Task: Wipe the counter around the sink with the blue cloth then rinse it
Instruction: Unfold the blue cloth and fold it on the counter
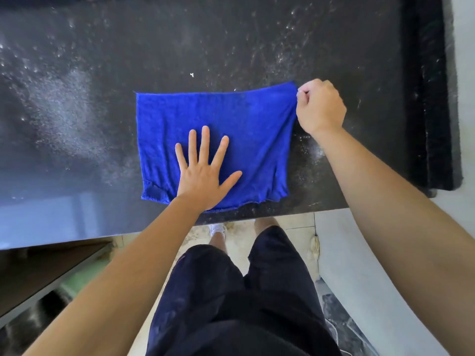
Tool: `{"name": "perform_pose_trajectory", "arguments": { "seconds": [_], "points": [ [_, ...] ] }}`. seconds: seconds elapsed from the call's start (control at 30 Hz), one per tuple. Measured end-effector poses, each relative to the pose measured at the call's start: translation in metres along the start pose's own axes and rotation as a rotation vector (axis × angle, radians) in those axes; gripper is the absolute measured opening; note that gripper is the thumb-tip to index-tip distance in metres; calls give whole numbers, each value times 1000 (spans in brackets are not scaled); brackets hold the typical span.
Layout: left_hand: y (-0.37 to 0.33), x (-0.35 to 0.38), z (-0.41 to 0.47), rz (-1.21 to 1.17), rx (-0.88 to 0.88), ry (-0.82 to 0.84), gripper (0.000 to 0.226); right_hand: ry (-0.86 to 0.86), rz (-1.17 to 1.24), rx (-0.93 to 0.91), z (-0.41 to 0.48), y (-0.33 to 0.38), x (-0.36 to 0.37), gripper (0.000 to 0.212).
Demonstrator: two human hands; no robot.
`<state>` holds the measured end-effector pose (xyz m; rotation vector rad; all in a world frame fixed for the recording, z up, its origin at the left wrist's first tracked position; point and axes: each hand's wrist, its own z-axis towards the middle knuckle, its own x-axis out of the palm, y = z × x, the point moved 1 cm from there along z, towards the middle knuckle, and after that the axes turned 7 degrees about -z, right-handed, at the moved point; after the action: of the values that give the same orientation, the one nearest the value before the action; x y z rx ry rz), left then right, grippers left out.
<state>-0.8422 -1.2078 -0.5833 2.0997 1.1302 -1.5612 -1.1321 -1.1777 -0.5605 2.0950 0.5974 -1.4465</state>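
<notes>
- Blue cloth (218, 140) lay spread flat on the dark speckled surface (77, 98), near its front edge; no sink in view.
- Step judged: cloth being laid out or straightened for wiping; the surface showed pale streaks and specks.
- Left hand (203, 176) pressed palm-down on the cloth's near half, fingers straight and splayed, forearm reaching in from below left.
- Right hand (318, 109) at the cloth's far right corner, fingers curled, its grip apparently pinching the corner; the contact itself was partly hidden by the knuckles.
- Next move probably calls for steady downward pressure and a sweep across the streaked area, keeping the cloth flat, not bunched.
</notes>
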Motion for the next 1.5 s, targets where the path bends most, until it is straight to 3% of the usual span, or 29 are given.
{"name": "perform_pose_trajectory", "arguments": {
  "seconds": [0.2,0.33,0.5,0.6,0.67,0.77,0.87,1.03,1.13,1.27,1.37,1.5],
  "points": [
    [-20,2,2,-119,23,-135,77,-21,137,-51,3,-23,12,21],
    [-61,3,0,-282,354,-326,49,-50,202,-90,3,-25,17,34],
    [-96,26,-7,-333,517,-221,35,-73,158,-141,0,-25,18,41],
    [-104,30,-8,-377,449,-259,19,-84,156,-134,-3,-25,16,33],
    [-110,30,-9,-449,407,-275,22,-66,146,-142,-4,-24,12,25],
    [-117,28,-15,-586,391,-171,13,-15,52,-151,-3,-24,3,22],
    [-118,26,-20,-632,335,-96,5,2,12,-47,-1,-31,-2,23],
    [-129,26,-17,-558,274,-75,31,10,201,-16,3,-44,-3,23],
    [-132,24,-14,-562,239,-123,16,16,259,-104,-4,-37,-5,30],
    [-126,15,-15,-660,150,-26,15,32,187,-73,-7,-22,-5,22],
    [-110,-2,-24,-871,-5,8,8,93,195,-19,-7,-10,-9,24],
    [-66,-26,-42,-1111,-306,-89,7,68,295,-18,-12,21,-16,24]
  ]
}}
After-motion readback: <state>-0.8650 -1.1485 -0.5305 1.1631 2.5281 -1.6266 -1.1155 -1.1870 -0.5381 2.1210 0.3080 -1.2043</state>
